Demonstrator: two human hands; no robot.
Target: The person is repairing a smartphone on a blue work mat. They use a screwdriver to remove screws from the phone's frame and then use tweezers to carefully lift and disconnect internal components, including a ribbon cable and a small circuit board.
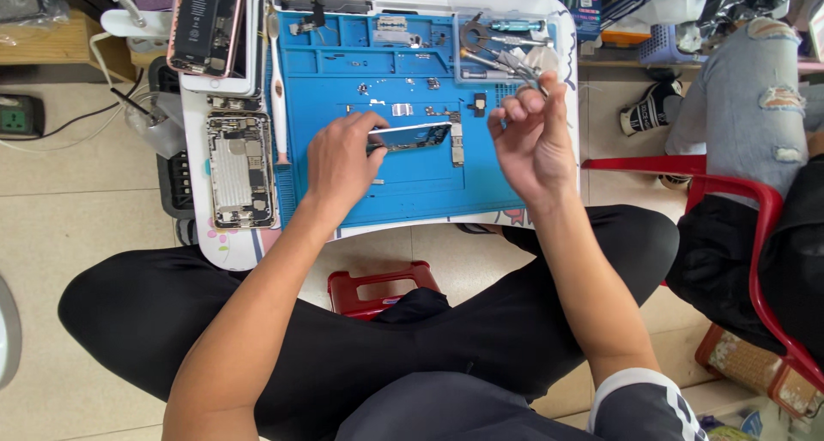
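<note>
The thin phone part [412,137], long and dark with a shiny edge, is in the middle of the blue work mat [412,192]. It is tilted up on its side, just above the mat. The left hand [341,162] has its grip closed around the left end of the part, with the fingers curled over it.

The right hand [530,136] is raised just to the right of the part, not touching it. Its fingertips pinch a pair of metal tweezers [525,72], which point up and away toward the back of the mat.

Little metal bits and small screws [402,109] lie on the mat near the part. At the back of the mat there are small trays with more tools [502,42] in them.

The mat lies on a small white tabletop [193,149]. To the left of the mat is an opened phone [240,168] with its insides showing. Behind it lies another phone [208,25] with a pink edge. A white stick-like tool [277,89] rests along the left side of the mat.

The person sits with legs in black trousers [172,321] under the tabletop. A red stool [378,288] shows between the knees. On the right, another person in torn jeans [747,98] sits on a red chair [755,235].
</note>
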